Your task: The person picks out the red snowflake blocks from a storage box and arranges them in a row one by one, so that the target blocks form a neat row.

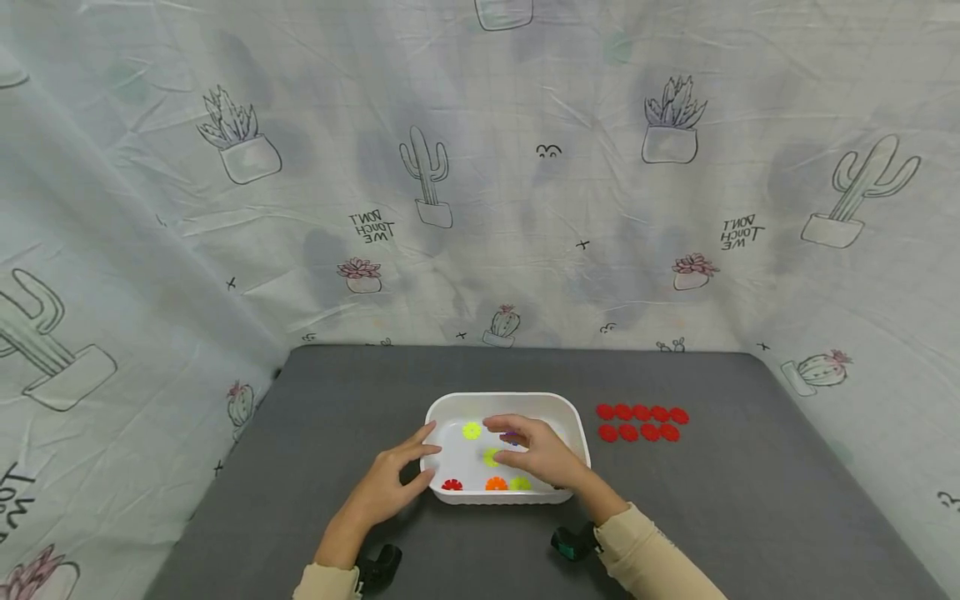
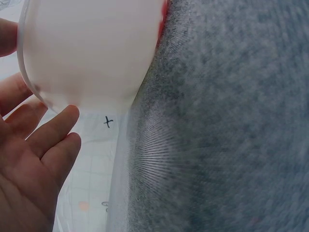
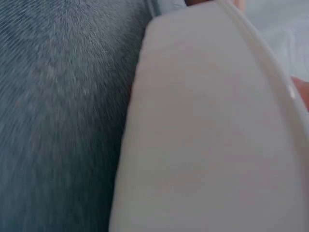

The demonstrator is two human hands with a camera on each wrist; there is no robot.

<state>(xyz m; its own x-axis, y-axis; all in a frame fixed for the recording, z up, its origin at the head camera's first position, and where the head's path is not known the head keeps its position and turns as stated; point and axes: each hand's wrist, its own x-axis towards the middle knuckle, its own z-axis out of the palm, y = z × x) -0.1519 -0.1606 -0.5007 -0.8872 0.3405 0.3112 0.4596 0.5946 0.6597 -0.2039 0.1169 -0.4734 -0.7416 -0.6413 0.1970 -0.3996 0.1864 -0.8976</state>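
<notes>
A white plastic tray [image 1: 501, 497] stands on the table, with several colourful notched plastic discs on its floor: yellow [image 1: 471, 431], orange [image 1: 497, 483], red [image 1: 452, 484] and others in green and purple. My left hand [image 1: 386, 485] is at the tray's left end, fingers extended and fingertips at the rim; the left wrist view shows them against the outside wall [image 2: 91, 53]. Over the inside of the tray hovers my right hand [image 1: 542, 454], thumb and fingers spread apart with nothing seen between them. It hides part of the purple disc. The tray wall [image 3: 203, 125] fills most of the right wrist view.
Right of the tray, several red notched discs [image 1: 641, 412] lie in two neat rows on the grey tabletop [image 1: 360, 392]. A white curtain [image 1: 480, 183] printed with cacti hangs behind and at the sides. Dark wrist devices [image 1: 573, 543] sit under both wrists.
</notes>
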